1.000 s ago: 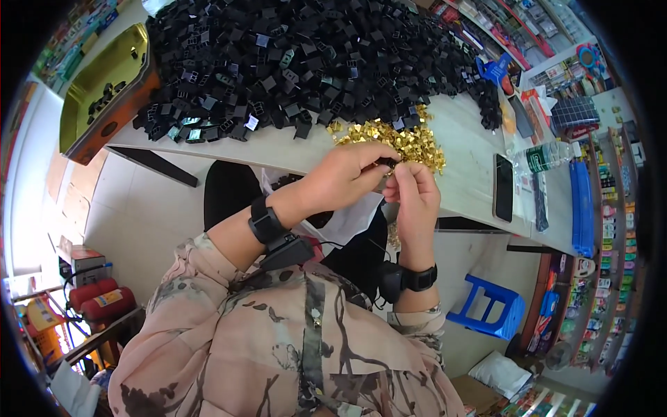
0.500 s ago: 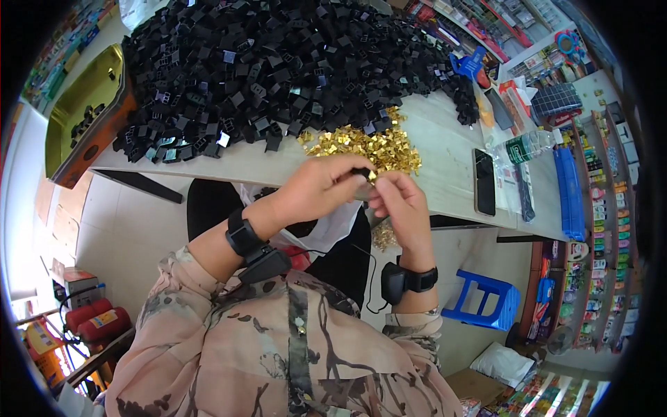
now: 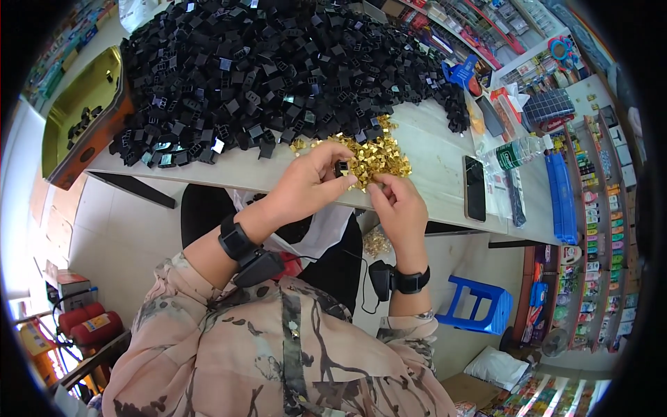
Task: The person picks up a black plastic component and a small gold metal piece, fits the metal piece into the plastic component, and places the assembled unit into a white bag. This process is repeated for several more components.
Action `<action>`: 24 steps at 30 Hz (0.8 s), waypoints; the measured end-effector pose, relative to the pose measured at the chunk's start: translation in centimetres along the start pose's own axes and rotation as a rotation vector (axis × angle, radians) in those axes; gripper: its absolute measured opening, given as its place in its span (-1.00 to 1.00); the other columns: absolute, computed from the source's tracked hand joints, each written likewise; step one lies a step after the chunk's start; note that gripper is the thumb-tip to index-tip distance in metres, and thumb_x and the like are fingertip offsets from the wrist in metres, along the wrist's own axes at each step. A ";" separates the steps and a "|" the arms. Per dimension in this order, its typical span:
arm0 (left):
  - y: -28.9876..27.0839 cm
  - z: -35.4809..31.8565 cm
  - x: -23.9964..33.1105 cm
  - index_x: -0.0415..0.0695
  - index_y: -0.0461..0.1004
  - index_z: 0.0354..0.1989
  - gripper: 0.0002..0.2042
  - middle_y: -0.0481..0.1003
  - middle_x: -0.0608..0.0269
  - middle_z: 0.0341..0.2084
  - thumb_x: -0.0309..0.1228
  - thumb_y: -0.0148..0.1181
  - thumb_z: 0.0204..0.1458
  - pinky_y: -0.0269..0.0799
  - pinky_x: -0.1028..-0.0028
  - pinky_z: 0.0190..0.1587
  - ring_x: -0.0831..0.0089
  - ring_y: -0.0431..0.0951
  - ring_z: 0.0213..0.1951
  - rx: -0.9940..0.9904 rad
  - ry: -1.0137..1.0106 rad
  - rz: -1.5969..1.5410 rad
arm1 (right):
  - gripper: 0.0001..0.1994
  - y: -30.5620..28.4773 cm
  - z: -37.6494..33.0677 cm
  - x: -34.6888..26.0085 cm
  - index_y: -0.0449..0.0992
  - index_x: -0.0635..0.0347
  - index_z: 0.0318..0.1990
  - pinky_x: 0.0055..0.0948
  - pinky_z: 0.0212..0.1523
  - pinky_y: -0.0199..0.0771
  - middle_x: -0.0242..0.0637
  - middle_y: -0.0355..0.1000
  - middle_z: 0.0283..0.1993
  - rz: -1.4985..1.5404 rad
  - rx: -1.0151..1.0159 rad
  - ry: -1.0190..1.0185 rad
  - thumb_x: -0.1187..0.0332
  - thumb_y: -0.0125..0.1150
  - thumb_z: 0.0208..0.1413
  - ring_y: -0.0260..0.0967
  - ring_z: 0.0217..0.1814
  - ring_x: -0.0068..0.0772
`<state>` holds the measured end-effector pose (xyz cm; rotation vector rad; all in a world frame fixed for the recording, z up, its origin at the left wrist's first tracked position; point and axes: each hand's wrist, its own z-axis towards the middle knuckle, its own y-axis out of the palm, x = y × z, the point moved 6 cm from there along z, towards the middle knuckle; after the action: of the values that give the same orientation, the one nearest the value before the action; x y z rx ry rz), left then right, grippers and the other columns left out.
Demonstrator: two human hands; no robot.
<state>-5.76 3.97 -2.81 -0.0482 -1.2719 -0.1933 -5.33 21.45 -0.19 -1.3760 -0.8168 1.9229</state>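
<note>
My left hand [image 3: 306, 179] pinches a small black plastic housing [image 3: 342, 169] between thumb and fingers, its open end toward the right. Just beyond lies a pile of small gold metal clips [image 3: 381, 156]. At the pile's near edge is my right hand [image 3: 403, 212], thumb and fingertips drawn together. Whatever those fingertips hold, if anything, is too small to make out. A large heap of similar black housings [image 3: 250, 76] covers the far left and middle of the table [image 3: 431, 149].
An orange tin box [image 3: 104, 142] with a few black pieces stands at the left. To the right lie a phone [image 3: 474, 187], a plastic bottle [image 3: 521, 151] and a blue tray [image 3: 559, 198]. A white bag [image 3: 316, 236] hangs below the table edge; a blue stool [image 3: 479, 306] stands right.
Both hands have moved apart from each other; earlier they met at the black housing. My right hand is now at the gold clips' edge. The view has shifted slightly.
</note>
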 end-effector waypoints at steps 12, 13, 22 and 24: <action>0.5 -0.2 0.5 -0.21 0.39 -0.12 -0.81 0.36 0.46 -0.53 -0.47 0.09 0.10 0.28 0.67 -0.49 0.76 0.32 -0.55 -0.099 -0.059 0.185 | -0.86 0.3 0.2 2.8 0.49 0.26 -0.25 -0.67 -0.47 0.31 -0.46 0.40 -0.45 0.385 0.078 0.106 0.40 0.18 0.06 0.27 -0.51 -0.71; 0.5 -0.1 0.6 -0.21 0.39 -0.12 -0.81 0.36 0.46 -0.53 -0.47 0.09 0.10 0.28 0.67 -0.49 0.76 0.32 -0.55 -0.100 -0.057 0.183 | -0.86 0.3 0.2 3.1 0.48 0.25 -0.24 -0.69 -0.47 0.30 -0.48 0.40 -0.44 0.496 0.086 0.151 0.40 0.17 0.08 0.27 -0.50 -0.73; 0.6 -0.4 -0.2 -0.23 0.40 -0.10 -0.80 0.42 0.42 -0.45 -0.48 0.08 0.10 0.31 0.67 -0.44 0.73 0.38 -0.45 -0.294 -0.191 -0.024 | -0.87 2.6 0.3 -1.7 0.48 0.19 -0.20 -0.78 -0.45 0.22 -0.52 0.39 -0.37 0.952 -0.134 0.110 0.40 0.16 0.12 0.23 -0.47 -0.77; 0.7 -0.4 -0.1 -0.24 0.40 -0.12 -0.81 0.44 0.39 -0.42 -0.47 0.07 0.11 0.32 0.68 -0.44 0.72 0.39 -0.43 -0.313 -0.207 -0.174 | -0.87 2.9 0.3 -1.5 0.48 0.19 -0.20 -0.78 -0.46 0.22 -0.52 0.38 -0.39 1.005 -0.131 0.124 0.40 0.15 0.12 0.22 -0.48 -0.78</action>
<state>-5.27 4.61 -3.02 -0.2314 -1.4429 -0.5479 -5.58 18.44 -1.53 -2.2281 -0.1542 2.4617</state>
